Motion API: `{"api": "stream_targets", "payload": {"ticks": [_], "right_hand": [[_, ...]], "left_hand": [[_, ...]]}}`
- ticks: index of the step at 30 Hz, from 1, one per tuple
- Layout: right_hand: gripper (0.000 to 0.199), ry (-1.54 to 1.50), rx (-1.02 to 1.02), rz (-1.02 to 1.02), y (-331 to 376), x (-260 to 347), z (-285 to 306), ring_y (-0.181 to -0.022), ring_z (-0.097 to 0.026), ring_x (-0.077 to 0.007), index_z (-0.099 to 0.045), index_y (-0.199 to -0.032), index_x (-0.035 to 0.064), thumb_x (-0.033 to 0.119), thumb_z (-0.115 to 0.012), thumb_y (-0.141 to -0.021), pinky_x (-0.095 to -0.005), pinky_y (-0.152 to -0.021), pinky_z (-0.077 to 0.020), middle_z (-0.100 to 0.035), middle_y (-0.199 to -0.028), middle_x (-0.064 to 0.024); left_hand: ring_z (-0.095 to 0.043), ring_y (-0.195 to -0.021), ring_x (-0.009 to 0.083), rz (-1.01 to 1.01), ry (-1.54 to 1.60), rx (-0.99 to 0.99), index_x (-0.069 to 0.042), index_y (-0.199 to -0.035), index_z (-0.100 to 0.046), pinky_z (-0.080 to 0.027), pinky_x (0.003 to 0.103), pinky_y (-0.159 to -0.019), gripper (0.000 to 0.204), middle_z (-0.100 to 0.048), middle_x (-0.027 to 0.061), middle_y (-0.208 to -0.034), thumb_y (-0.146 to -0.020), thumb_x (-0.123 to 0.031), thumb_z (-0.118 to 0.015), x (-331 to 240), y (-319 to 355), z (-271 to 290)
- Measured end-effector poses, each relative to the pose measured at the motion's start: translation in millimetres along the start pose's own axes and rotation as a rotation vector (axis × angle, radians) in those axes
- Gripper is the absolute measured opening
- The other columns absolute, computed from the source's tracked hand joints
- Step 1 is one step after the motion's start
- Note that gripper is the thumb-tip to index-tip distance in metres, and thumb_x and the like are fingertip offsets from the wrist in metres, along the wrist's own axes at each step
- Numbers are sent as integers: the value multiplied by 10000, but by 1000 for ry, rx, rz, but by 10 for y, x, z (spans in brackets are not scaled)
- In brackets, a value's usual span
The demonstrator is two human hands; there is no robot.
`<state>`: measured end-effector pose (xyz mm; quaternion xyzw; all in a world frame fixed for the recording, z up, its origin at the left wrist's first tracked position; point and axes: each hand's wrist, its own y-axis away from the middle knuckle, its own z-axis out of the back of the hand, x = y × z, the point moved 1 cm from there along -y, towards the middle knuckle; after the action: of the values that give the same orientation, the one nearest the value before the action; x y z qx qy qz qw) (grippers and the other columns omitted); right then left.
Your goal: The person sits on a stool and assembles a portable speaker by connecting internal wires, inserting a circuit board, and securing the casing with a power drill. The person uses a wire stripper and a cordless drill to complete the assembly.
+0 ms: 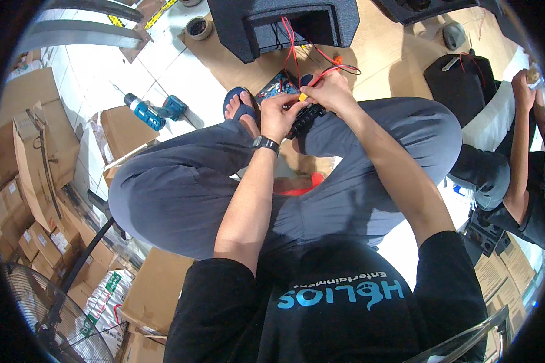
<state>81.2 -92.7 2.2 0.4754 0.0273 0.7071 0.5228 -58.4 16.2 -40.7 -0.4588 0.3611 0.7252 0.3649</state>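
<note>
Both my hands meet in front of my crossed legs, over a blue-and-black circuit board with black parts along its near side. A small yellow connector shows between the fingertips. My right hand is closed in a pinch on it. Close against it, the fingers of my left hand are pinched too; what they hold is hidden. Red and black wires run down from the opening of a black speaker cabinet toward the board. An orange connector sits on wires just beyond my right hand.
On the tiled floor to the left lies a blue cordless drill. Cardboard boxes and a fan stand further left. A roll of tape is beside the cabinet. At right are a black speaker part and another person.
</note>
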Motion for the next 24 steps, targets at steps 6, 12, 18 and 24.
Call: {"api": "stream_targets", "payload": {"ticks": [6,12,18,24], "right_hand": [[258,-96,107,-78,25,23,65,-629,-728,-142,-744,-840,22,238,-874,-784,-298,-617,-574,-764,-752,-107],[257,122,38,58,-33,-33,42,-702,-765,-188,-768,-811,53,288,-862,-765,-343,-696,-619,-758,-736,-116],[253,-193,79,-122,-114,-201,61,-609,-731,-132,-769,-811,18,244,-877,-775,-298,-633,-605,-749,-686,-84],[232,-415,140,-120,-159,-175,48,-658,-708,-101,-776,-891,-1,210,-862,-847,-243,-585,-581,-735,-732,-60]], "left_hand": [[-728,-742,171,-50,-80,42,-26,-1009,-802,-558,304,-666,214,-772,109,-849,-849,-161,-849,-30,1,25],[-744,-772,177,-38,-88,30,-12,-1025,-798,-571,306,-704,228,-784,122,-883,-853,-154,-846,-41,-4,-2],[-749,-965,210,61,-195,48,37,-1145,-760,-564,331,-888,483,-787,160,-1052,-819,-292,-898,-7,21,-54],[-651,-1180,352,292,-621,112,8,-1309,-641,-521,411,-1007,788,-662,230,-1263,-685,-364,-946,169,467,-216]]}}
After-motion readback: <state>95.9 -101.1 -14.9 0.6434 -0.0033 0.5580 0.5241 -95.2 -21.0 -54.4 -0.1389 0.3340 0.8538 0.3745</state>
